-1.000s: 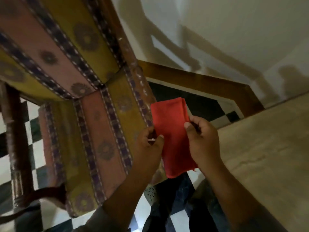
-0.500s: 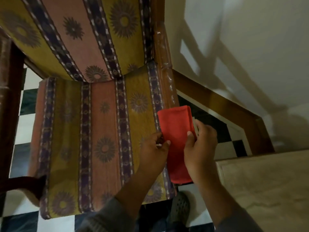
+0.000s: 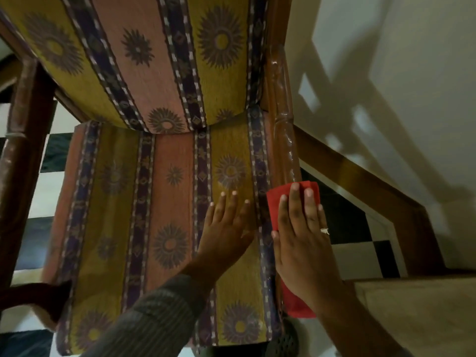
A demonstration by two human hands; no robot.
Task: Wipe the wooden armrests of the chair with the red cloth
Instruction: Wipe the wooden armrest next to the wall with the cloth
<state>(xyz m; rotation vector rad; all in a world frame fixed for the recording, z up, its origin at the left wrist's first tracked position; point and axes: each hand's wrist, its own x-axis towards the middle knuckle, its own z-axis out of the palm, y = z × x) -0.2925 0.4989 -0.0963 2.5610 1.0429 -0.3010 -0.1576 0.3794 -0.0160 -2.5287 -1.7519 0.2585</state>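
Note:
The chair has a striped yellow, pink and purple seat cushion (image 3: 134, 228) and glossy brown wooden armrests. The right armrest (image 3: 283, 130) runs down the right side of the seat. A folded red cloth (image 3: 274, 206) lies along its near part. My right hand (image 3: 301, 238) presses flat on the cloth, fingers straight and pointing away from me. My left hand (image 3: 226, 228) rests flat and open on the seat cushion just left of that armrest, holding nothing. The left armrest (image 3: 18, 161) shows at the left edge, dark and partly cut off.
A brown wooden skirting (image 3: 360, 181) runs along the white wall (image 3: 386, 73) close to the right of the chair. A beige stone ledge (image 3: 412, 313) sits at the lower right. Black and white checkered floor tiles (image 3: 360, 243) show around the chair.
Both hands were holding the cloth up between them. Now the cloth lies on the right armrest under my flat right hand, and my left hand has let go and rests on the seat.

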